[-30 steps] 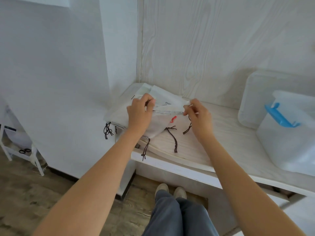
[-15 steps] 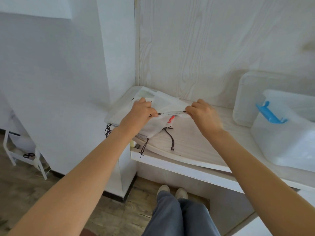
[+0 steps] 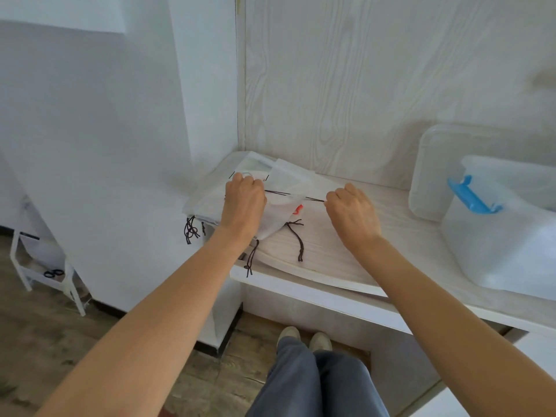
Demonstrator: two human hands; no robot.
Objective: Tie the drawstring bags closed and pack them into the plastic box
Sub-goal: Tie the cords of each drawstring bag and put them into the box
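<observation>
Head view: since the earlier frame the hands have drawn apart, and the left hand [image 3: 244, 203] and right hand [image 3: 352, 212], each pinching an end, hold the dark drawstring [image 3: 296, 196] taut across the top bag [image 3: 281, 206] on the pile at frame centre. The plastic box [image 3: 499, 236] stands at right. Risk: pulling unevenly could drag the loose pile off the shelf edge [image 3: 301, 284]
</observation>
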